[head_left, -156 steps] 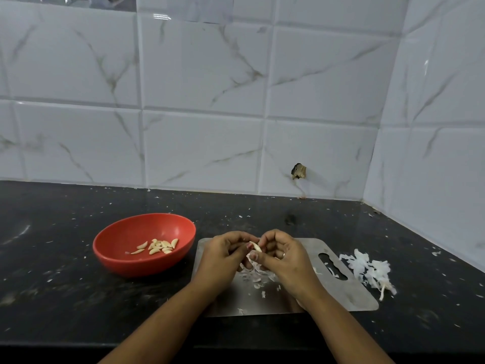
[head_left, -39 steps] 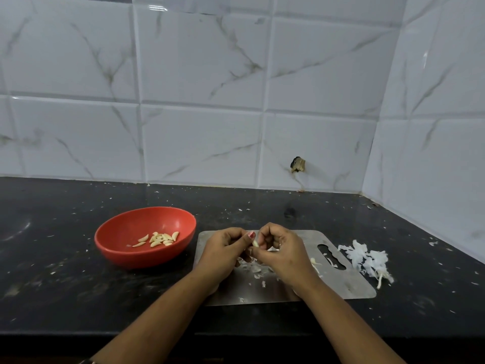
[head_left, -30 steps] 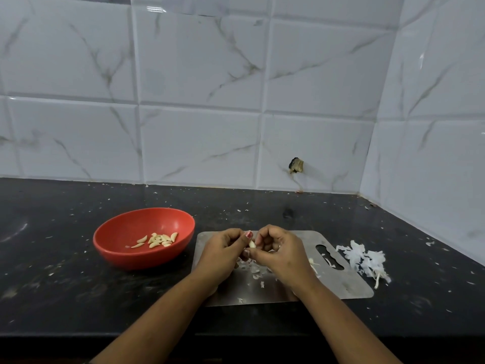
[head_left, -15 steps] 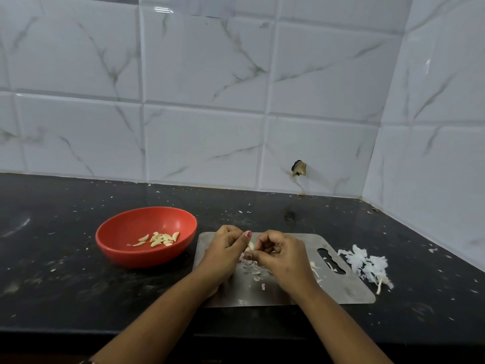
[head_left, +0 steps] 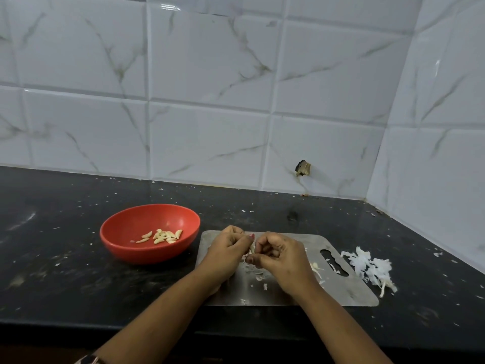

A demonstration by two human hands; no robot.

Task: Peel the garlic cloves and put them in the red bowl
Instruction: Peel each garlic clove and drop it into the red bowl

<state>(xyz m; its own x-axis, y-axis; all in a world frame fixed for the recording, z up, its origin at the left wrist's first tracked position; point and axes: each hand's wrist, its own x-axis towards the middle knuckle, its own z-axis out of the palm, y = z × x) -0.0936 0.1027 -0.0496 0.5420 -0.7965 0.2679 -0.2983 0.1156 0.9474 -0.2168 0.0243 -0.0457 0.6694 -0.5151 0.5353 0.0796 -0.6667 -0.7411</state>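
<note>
Small pale garlic clove (head_left: 252,248) | pinched between curled fingers of left hand (head_left: 227,252) and right hand (head_left: 282,256), over flat steel cutting board (head_left: 349,290) | likely light, firm, slippery; pinch ends | round red bowl (head_left: 147,254) near.

Bare forearms (head_left: 157,319), red-painted thumbnail (head_left: 252,235), wrist strap (head_left: 89,359)

Black table (head_left: 78,285), speckled all over with pale flecks (head_left: 437,254). Red bowl (head_left: 147,254) sits left of centre. Flat steel board (head_left: 349,290) just right of it, near the front edge. Pile of white garlic skins (head_left: 370,266) just beyond the board's right end.
</note>
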